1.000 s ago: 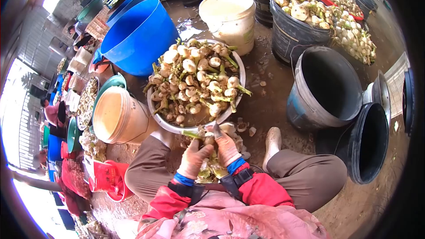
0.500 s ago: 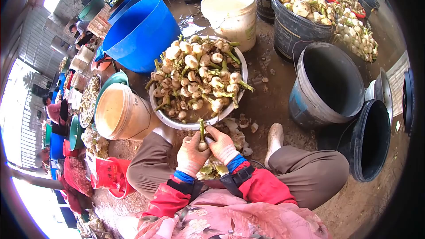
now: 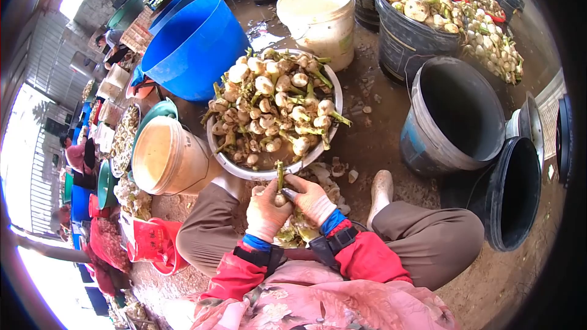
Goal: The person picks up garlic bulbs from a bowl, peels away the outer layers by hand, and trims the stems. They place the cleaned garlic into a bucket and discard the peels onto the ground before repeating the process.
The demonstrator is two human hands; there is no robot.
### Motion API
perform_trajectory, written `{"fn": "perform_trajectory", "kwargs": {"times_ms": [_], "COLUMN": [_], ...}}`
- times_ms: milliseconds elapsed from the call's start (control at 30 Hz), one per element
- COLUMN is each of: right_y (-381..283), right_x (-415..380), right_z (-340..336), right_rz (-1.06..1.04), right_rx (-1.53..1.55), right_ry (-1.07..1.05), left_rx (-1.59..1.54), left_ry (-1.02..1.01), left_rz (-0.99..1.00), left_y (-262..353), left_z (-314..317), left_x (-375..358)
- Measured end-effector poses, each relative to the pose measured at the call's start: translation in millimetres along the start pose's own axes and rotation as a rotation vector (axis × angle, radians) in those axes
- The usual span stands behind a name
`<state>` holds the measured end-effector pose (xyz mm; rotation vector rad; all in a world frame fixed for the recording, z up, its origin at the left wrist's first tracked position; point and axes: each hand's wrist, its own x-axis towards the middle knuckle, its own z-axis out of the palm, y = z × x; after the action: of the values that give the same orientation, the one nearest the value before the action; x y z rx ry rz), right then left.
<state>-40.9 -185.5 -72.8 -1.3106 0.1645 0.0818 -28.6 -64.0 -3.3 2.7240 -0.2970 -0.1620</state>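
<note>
Left hand (image 3: 266, 212): pinching 1 bulb (image 3: 280, 199) between thumb and fingers, near the basin's rim.
Right hand (image 3: 310, 198): close against it; I can't tell whether it pinches too.
Stalk (image 3: 280, 174): swung from leftward to upright within 1 second; I judge the hold steadier now.
Basin (image 3: 337, 98): heaped with bulbs, just beyond.
Blue tub (image 3: 192, 49): behind, leftward.

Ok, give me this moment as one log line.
left hand: holding bulb | right hand: at bulb | stem: pointing toward basin | basin: heaped with more bulbs
</note>
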Motion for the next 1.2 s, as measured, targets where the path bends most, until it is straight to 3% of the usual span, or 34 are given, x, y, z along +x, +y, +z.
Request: {"fn": "perform_trajectory", "kwargs": {"times_ms": [67,333,400,433,467,533,567,667,700,733,800,833,933,967,1000,1067,1133,1200], "right_y": [2,-20,-1,-7,-13,-25,-25,-20,-28,-23,-15,-16,-22,-20,-19,-16,-11,-12], "right_x": [0,-6,-1,-2,-5,-10,-11,-5,-7,-5,-1,-3,-6,-3,-3,-3,-2,-3], "right_z": [1,13,7,5,3,-1,-6,-10,-11,-9,0,6,7,9,10,8,4,1], "right_rz": [-0.064,0.122,0.006,0.003,0.006,-0.068,0.001,-0.093,-0.012,-0.011,0.037,0.136,0.258,0.300,0.300,0.221,0.231,0.105], "right_rx": [-0.185,-0.164,0.189,0.252,0.254,0.336,0.323,0.424,0.673,0.675,0.621,0.586,0.591,0.717,0.719,0.707,0.635,0.718], "right_ry": [0.052,0.240,0.189,0.190,0.191,0.095,0.024,0.052,0.008,0.010,-0.076,-0.016,0.094,0.159,0.159,0.193,0.198,0.154], "left_rx": [0.101,0.236,-0.211,-0.830,-1.541,-2.017,-2.083,-1.893,-1.928,-1.927,-1.613,-1.612,-0.941,-0.325,-0.323,-0.027,-0.096,-0.835], "left_ry": [0.067,0.076,0.158,-0.089,-0.316,-0.310,-0.453,-0.354,-0.276,-0.276,-0.220,-0.223,-0.008,0.076,0.076,0.148,0.156,0.049], "left_rz": [0.050,0.110,0.168,-0.116,-0.507,-0.699,-0.700,-0.681,-0.717,-0.720,-0.444,-0.447,-0.037,0.164,0.164,0.356,0.342,-0.128], "left_y": [3,13,-7,5,-31,-6,-19,-15,-13,-12,-10,-12,-20,-27,-23,-15,-12,-3], "left_z": [3,9,18,2,25,-5,-4,-15,-13,-13,-11,-7,9,3,1,2,6,5], "left_x": [-2,0,5,4,18,4,6,4,4,3,3,3,2,-1,-3,-4,-5,-4]}}
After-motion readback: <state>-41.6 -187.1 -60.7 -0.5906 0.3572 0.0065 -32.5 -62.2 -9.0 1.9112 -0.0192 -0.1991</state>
